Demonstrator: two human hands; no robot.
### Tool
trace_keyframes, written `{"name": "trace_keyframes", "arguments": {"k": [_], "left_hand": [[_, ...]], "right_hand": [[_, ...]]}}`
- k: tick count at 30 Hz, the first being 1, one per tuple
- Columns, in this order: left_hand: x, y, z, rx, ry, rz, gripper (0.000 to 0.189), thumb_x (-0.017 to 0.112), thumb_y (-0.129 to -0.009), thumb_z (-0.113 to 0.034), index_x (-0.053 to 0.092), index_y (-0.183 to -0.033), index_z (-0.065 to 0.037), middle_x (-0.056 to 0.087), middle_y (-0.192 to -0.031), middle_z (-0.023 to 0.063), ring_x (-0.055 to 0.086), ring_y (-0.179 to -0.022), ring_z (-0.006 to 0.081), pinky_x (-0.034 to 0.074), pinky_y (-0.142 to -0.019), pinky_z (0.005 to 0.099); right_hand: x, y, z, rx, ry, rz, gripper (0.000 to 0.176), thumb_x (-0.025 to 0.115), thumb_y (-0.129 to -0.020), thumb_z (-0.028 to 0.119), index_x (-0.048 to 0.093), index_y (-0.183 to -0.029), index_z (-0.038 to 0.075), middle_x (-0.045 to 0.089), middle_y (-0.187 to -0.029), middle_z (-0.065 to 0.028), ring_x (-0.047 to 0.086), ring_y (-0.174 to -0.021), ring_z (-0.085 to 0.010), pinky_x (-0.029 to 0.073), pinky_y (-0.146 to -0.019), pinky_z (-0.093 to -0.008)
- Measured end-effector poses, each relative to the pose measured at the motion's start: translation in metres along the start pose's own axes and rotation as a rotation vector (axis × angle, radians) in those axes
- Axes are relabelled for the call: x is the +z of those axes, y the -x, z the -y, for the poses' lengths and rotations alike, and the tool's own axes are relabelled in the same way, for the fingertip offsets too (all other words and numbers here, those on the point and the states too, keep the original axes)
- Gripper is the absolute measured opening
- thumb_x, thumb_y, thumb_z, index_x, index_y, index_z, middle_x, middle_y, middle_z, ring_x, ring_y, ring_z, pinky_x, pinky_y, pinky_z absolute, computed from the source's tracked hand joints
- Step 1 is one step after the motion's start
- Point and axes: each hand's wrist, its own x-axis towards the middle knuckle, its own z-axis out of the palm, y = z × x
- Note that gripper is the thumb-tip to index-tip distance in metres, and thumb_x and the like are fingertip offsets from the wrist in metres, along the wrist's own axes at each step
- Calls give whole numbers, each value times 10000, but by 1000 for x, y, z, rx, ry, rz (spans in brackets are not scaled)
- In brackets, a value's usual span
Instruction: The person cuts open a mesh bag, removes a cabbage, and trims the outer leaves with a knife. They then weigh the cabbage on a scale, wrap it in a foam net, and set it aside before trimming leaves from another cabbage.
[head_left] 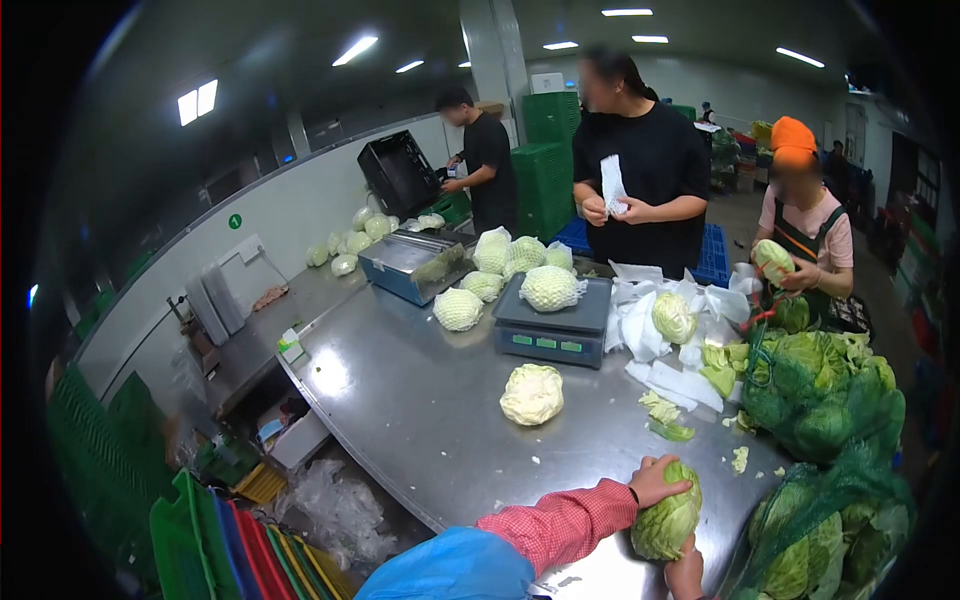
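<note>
Cabbage (668, 522), green and still in its outer leaves, sits at the near edge of the table (420, 400), caught between my two hands. My left hand (655, 478), coming in on a red checked sleeve, lies over the far top of the head. Its fingers (672, 488) are spread and curled down, gripping the leaves. My right hand (686, 572) presses against the near lower side. Only part of it shows at the picture's edge, so I can't make out how far those fingers are spread. The head looks slightly oval, with its long axis running from one hand to the other, away from me. I can't say which end carries the stem.

Close to the right of my fingers, green net sacks (830, 400) bulge with untrimmed cabbages. Far beyond my fingers, across the table, a person in black (640, 160) holds a white foam sleeve (612, 185). Beyond my left fingers and well apart stands a scale (550, 335) with a netted cabbage (550, 288) on its pan. Between the scale and my fingers, a little to their left, a pale trimmed cabbage (532, 394) rests alone. Loose leaf scraps (665, 412) lie just beyond the fingers.
</note>
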Motion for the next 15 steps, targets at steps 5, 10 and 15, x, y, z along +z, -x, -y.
{"name": "trace_keyframes", "arguments": {"k": [5, 10, 15], "left_hand": [[-12, 8, 22, 53, 117, -29, 893, 710, -743, -618, 408, -1452, -167, 397, -1319, 273, 441, -1266, 439, 370, -1089, 420], [-20, 30, 9, -142, 181, -79, 973, 738, -720, -612, 348, -1489, -161, 329, -1387, 312, 393, -1296, 451, 355, -1099, 438], [-11, 68, -47, 10, -164, -142, 1030, 757, -695, -610, 293, -1512, -187, 302, -1379, 346, 388, -1273, 519, 349, -1091, 515]], "right_hand": [[23, 14, 45, -276, 1068, -124, 378, 609, -786, 22, 445, -1124, -8, 637, -732, -241, 613, -687, -482, 470, -590, -550], [21, 15, 58, -271, 1150, -108, 370, 624, -788, 32, 437, -1103, -26, 625, -703, -244, 610, -664, -477, 469, -575, -551], [19, 23, 56, -208, 1098, -122, 396, 617, -805, 41, 447, -1162, 16, 648, -766, -259, 620, -715, -485, 477, -595, -552]]}}
